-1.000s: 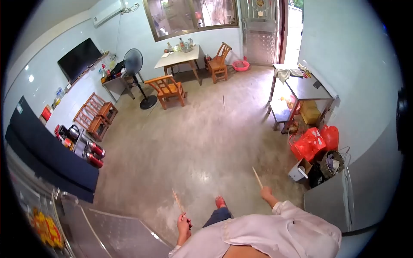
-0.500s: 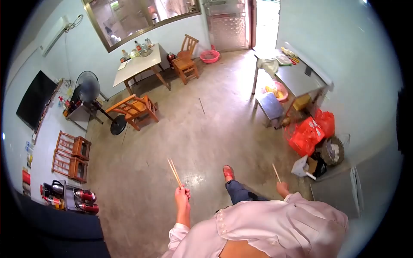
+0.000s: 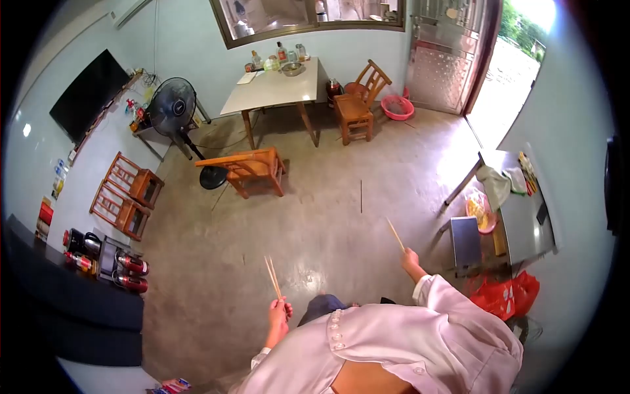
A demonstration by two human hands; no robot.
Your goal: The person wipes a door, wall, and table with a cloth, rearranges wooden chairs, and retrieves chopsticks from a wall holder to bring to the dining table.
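Note:
My left hand [image 3: 280, 312] is closed around a pair of thin wooden chopsticks [image 3: 272, 277], their tips pointing up and slightly apart. Further forward on the other side, my right hand [image 3: 410, 258] grips light wooden chopsticks [image 3: 394, 234] that lean to the left; whether it is one stick or two pressed together I cannot tell. Both hands are in the air over the bare concrete floor, well apart from each other. Neither touches any furniture.
Ahead stand a table [image 3: 266, 95] with bottles, a wooden chair [image 3: 246, 167], another chair [image 3: 356, 113] and a pink basin [image 3: 398, 108]. A fan [image 3: 174, 105] is at left. On the right are a metal table [image 3: 525, 223], a small stool [image 3: 466, 241] and red bags [image 3: 505, 295].
The view has turned and moved forward, towards the metal table and doorway. My right hand has come up and forward with its chopsticks; the left keeps its grip on its pair.

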